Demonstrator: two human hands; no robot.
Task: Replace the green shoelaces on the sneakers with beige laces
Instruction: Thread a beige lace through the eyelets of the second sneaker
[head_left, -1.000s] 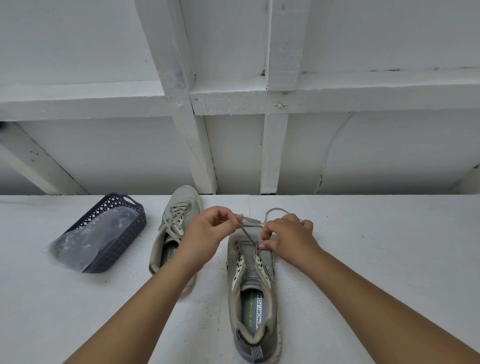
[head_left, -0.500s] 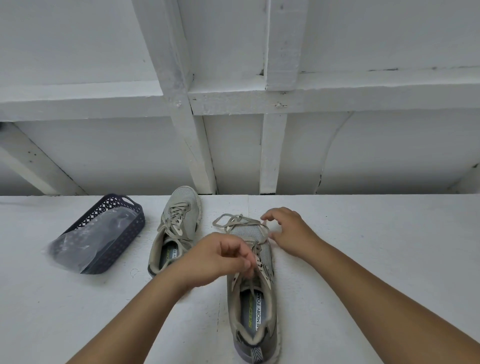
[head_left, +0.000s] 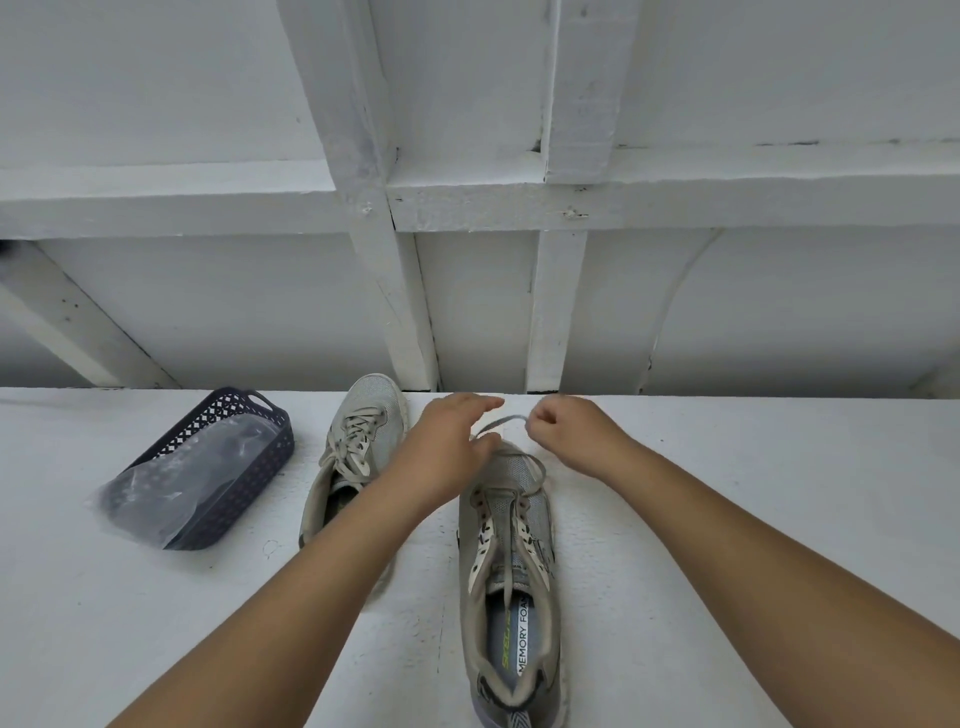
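Now, going from the left: the dark basket (head_left: 228, 467) with a clear plastic bag (head_left: 171, 483) in it lies tipped on the white table (head_left: 779, 519), as it did a second ago, well apart from the work. Just right of it, the far sneaker (head_left: 358, 457) is laced through its eyelets in a pale lace and has not moved.

The left hand (head_left: 447, 452) has changed most. Half a second ago it was curled over the tongue of the near sneaker (head_left: 511, 571); it has since gone forward to the toe, fingers stretched out and relaxed, grasping nothing I can make out, the thumb near the lace (head_left: 501, 422). The right hand (head_left: 563, 431) has closed from a loose reach into a clench, pinching the lace end and lifting a loop of it above the toe.

I judge that the lace is being drawn out of the near sneaker's lower eyelets: the upper eyelets look bare, while some crossings stay near the toe. Its colour reads greyish, so I cannot tell green from beige.

Little obstructs the hands; the left forearm crosses over the heel of the far sneaker, and the slack lace could snag on an eyelet.
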